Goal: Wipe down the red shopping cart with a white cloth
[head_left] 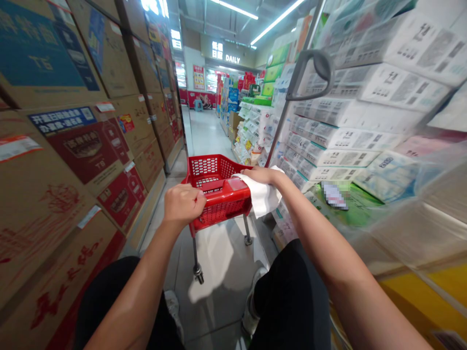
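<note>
A red plastic shopping basket (209, 199) with perforated walls stands in the middle, on metal legs with small wheels. My left hand (185, 203) is closed on the left end of its near rim. At the right corner, my right hand (260, 175) lies over a white cloth (260, 197), pressing it to the rim with the fingers curled. The cloth hangs down outside the basket; whether it is fabric or paper I cannot tell. Rising from behind the right hand is a metal pole with a grey loop handle (310, 75) at its top.
Stacked cardboard cartons (91, 146) wall the left side. Shelves of white wrapped packs (350, 131) crowd the right, blurred near the edge. A tiled aisle (204, 129) runs ahead, with a blue stool (198, 105) far down it. My knees and shoes flank the basket.
</note>
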`<state>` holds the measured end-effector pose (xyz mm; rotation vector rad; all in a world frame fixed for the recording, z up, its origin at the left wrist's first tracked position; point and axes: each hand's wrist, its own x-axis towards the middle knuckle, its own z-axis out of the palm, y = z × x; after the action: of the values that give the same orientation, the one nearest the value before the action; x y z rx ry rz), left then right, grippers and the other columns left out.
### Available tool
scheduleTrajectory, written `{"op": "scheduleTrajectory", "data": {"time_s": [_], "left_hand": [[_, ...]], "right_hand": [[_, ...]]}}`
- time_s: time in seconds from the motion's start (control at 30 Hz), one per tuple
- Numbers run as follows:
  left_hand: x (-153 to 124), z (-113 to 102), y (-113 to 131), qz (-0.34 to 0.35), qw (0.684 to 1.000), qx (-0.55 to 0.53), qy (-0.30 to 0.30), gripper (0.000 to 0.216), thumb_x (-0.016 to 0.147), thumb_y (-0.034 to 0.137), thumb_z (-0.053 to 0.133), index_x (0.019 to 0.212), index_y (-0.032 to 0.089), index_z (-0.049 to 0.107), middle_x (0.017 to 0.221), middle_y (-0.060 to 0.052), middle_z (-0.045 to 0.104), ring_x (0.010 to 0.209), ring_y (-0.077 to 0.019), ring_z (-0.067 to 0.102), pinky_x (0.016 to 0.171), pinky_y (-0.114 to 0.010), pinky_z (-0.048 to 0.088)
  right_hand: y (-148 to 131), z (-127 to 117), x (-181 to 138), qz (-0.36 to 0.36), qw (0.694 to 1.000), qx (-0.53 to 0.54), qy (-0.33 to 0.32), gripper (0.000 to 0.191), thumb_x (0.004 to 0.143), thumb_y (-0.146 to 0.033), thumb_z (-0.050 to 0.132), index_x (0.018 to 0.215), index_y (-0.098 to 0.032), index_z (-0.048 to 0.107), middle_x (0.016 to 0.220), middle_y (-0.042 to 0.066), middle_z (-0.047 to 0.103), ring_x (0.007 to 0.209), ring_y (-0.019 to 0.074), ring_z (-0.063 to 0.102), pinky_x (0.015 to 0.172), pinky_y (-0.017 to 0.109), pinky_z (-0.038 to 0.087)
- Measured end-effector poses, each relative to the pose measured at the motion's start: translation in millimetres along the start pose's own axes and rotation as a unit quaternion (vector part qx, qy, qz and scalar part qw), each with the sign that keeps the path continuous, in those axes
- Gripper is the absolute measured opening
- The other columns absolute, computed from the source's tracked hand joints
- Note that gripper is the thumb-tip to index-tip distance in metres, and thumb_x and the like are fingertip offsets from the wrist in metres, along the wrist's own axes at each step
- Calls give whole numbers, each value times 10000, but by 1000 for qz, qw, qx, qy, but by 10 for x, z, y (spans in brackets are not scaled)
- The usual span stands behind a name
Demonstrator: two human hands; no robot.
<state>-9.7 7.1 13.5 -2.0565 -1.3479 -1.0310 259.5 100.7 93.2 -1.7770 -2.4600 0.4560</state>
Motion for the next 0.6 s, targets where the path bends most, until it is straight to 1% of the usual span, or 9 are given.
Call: {"op": "scheduleTrajectory", "data": {"time_s": [0.07,0.13,0.2,0.3,0.33,0.4,0.47,0.5,0.6], "left_hand": [[-20,5,-6,-11,1000,2,8,381,833,248,440,471,190,545,507,-64,589,550,-182,545,579,-327,351],[-35,16,-6,-29,1000,2,11,374,832,250,445,478,189,546,517,-67,590,565,-186,550,582,-328,353],[-38,28,-5,-46,999,2,8,372,829,259,449,477,188,547,526,-69,588,579,-188,554,584,-328,352],[-25,41,-6,-61,998,4,0,366,821,269,454,481,186,561,535,-71,588,580,-186,550,583,-327,344],[-19,44,-9,-63,998,5,-3,363,819,271,456,485,185,569,538,-71,590,580,-185,549,585,-327,342],[-9,49,-21,-60,998,5,-10,361,817,271,457,489,183,580,538,-71,593,579,-182,550,591,-328,341],[0,51,-40,-49,999,1,-16,368,823,267,453,490,182,584,530,-68,593,579,-179,556,599,-328,342],[5,51,-50,-43,999,0,-18,375,829,266,450,490,182,584,527,-67,594,577,-177,557,600,-329,340],[23,41,-72,-34,999,1,-24,392,846,272,443,494,181,591,541,-68,608,571,-172,557,593,-329,326]], "right_hand": [[7,-44,104,-8,1000,14,-26,522,970,-577,370,1138,-227,719,1194,55,720,1006,237,667,863,296,466],[13,24,90,-9,1000,7,23,507,961,-550,377,1083,-207,729,1143,71,733,984,242,664,832,295,460],[25,197,-36,-4,988,-4,152,516,976,-502,319,1062,-191,722,1093,88,736,987,253,653,828,309,446],[38,576,-323,-22,937,-20,348,504,984,-401,250,1163,-195,674,1101,93,719,1032,261,623,919,353,406],[38,700,-413,-35,919,-25,393,502,980,-380,248,1209,-187,651,1138,103,706,1065,265,608,963,371,385],[33,879,-544,-59,893,-37,444,515,971,-364,254,1275,-154,612,1224,129,670,1135,276,575,1031,396,343],[32,905,-586,-47,892,-53,447,537,977,-375,244,1303,-134,595,1237,147,661,1159,286,566,1043,405,336],[35,852,-569,-27,904,-65,422,545,983,-399,244,1294,-134,605,1194,151,680,1135,292,583,1023,403,353],[64,503,-390,39,961,-107,252,610,988,-530,266,1163,-130,693,1046,166,727,1030,307,647,909,369,418]]}}
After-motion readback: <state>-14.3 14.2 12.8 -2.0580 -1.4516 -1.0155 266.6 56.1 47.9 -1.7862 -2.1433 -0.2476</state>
